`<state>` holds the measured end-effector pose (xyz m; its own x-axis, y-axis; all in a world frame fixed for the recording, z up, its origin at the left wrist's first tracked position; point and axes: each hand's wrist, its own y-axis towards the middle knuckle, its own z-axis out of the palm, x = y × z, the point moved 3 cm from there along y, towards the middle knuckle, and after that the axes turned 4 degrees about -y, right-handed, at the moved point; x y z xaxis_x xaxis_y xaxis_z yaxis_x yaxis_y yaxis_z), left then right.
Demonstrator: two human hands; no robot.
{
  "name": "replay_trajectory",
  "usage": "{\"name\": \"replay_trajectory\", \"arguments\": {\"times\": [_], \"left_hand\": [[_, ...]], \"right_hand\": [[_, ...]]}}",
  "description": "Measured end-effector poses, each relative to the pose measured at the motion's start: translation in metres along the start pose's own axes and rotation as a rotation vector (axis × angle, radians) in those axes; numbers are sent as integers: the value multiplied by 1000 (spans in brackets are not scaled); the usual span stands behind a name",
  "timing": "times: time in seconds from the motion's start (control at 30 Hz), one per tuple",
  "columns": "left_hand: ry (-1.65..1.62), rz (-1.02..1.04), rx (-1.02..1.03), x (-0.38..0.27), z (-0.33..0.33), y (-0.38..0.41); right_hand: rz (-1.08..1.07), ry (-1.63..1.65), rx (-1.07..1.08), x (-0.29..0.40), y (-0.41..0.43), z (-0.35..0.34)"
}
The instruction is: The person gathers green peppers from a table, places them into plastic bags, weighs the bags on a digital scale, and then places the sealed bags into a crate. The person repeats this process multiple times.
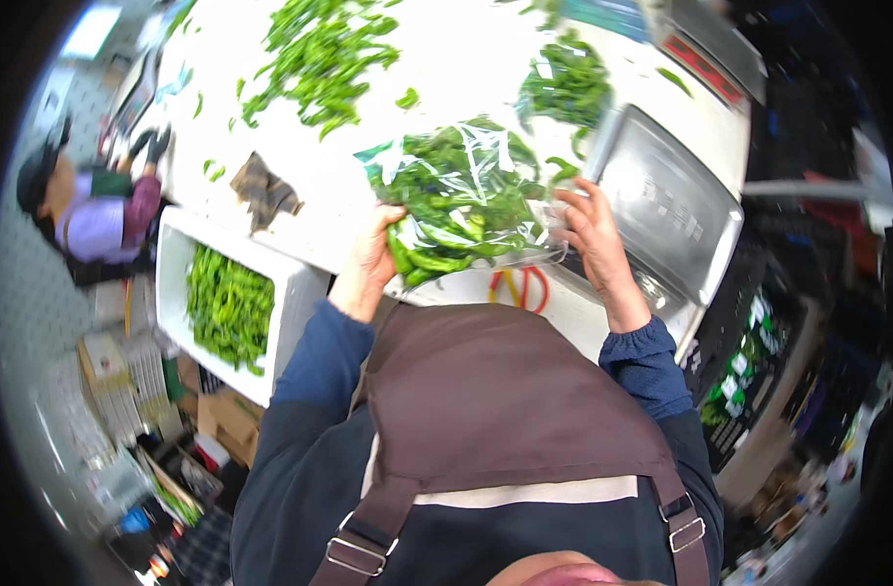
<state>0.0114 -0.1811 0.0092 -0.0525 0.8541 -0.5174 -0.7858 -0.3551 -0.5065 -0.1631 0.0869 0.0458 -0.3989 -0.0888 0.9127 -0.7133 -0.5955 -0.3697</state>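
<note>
A clear plastic bag full of green peppers is held up in front of my apron, above the near edge of the white table. My left hand grips its lower left side, thumb on top. At the bag's right edge is my right hand, its fingers spread and curled by the plastic; whether they pinch it is not plain. A metal scale platform lies to the right of that hand. Beyond the bag, loose green peppers are strewn over the table, and another bagged bunch of peppers lies at the upper right.
A white foam box of green peppers stands at the left below the table edge. A crumpled brown cloth lies on the table, and red-handled scissors are near my apron. A person in gloves works at the far left. Black crates stand right.
</note>
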Motion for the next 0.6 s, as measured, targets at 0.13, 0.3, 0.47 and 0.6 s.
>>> {"name": "replay_trajectory", "arguments": {"times": [0.13, 0.3, 0.47, 0.6], "left_hand": [[156, -144, 264, 11, 65, -15], [459, -245, 365, 84, 160, -30], [605, -440, 679, 196, 256, -73], [681, -647, 784, 256, 286, -91]], "right_hand": [[-82, -141, 186, 24, -57, -39], [-88, 180, 164, 12, -146, -89], [-136, 797, -269, -56, -268, -166], [-176, 639, -1082, 0, -401, -225]]}}
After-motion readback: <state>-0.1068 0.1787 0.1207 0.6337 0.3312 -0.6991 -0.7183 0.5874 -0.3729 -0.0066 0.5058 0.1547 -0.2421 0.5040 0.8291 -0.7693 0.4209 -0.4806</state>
